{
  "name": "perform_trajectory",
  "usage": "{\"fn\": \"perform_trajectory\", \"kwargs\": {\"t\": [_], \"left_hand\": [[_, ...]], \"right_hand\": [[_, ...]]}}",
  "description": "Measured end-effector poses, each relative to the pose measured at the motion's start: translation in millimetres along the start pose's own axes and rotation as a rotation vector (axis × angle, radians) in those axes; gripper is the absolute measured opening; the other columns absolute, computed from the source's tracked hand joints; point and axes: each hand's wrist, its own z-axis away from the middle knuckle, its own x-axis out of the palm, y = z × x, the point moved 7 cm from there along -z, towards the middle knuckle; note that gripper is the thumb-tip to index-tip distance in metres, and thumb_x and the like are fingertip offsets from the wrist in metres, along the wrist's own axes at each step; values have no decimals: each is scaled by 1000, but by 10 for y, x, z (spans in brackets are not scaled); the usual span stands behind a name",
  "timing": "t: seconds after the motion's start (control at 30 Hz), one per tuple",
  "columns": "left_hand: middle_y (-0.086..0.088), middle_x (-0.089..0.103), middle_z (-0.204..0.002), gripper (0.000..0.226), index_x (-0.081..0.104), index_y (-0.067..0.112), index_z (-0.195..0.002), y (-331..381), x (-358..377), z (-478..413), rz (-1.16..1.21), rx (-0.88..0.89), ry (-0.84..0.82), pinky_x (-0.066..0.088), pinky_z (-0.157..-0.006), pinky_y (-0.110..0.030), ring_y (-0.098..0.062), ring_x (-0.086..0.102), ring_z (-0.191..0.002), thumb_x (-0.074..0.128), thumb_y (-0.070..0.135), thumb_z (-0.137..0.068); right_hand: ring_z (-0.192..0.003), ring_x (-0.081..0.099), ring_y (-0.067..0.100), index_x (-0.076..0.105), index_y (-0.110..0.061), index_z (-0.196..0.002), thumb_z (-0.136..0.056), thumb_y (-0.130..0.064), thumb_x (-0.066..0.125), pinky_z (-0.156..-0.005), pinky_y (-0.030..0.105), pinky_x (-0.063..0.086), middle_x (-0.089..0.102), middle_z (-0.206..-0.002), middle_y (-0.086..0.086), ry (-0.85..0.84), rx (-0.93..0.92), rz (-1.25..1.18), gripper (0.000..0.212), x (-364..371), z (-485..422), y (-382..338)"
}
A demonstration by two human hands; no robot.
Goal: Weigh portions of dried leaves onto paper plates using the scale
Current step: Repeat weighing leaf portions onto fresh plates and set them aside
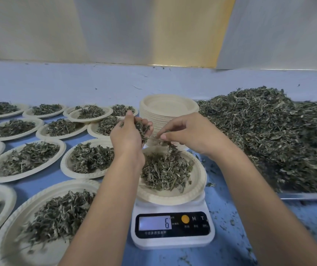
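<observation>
Your left hand (128,136) was cupped above the far rim of the paper plate (198,181), its fingers curled round a handful of dried leaves (143,129). Your right hand (189,134) hung just beside it, thumb and fingertips drawn together on a pinch of leaves (168,144) that trailed down toward the plate's own pile. The two hands were close but not touching.

The plate sat on the white scale (173,240), overhanging the platform on every side, and the display (154,223) showed a 6 — whether another digit stood in front of it you could not tell from the glare. The scale stood on the blue table (104,87), near its front edge.

Right behind the scale rose a stack of empty plates (170,105). To its right lay the big heap of dried leaves (268,135), spread over a metal tray (307,197) whose front edge showed beneath it, with loose crumbs scattered on the table between tray and scale. To the left, filled plates (29,158) lay in rows — some with overlapping rims. A pale wall (115,29) closed off the back.
</observation>
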Motion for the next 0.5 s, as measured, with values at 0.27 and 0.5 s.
{"fn": "perform_trajectory", "kwargs": {"t": [0.27,0.5], "left_hand": [[-8,57,-63,31,52,4,-76,7,-3,1,4,-12,6,54,-51,-22,-13,56,-44,47,23,-100],[-6,56,-60,32,51,6,-74,-8,1,6,7,-17,6,53,-50,-21,-13,56,-46,47,25,-100]], "right_hand": [[-89,67,10,76,-20,-82,-81,-16,73,-89,27,49,73,-83,-3,69,-3,-55,5,-57,7,-22],[-78,63,8,75,-20,-80,-83,-14,72,-85,31,51,72,-78,-1,85,0,-87,7,-69,6,-21]]}}
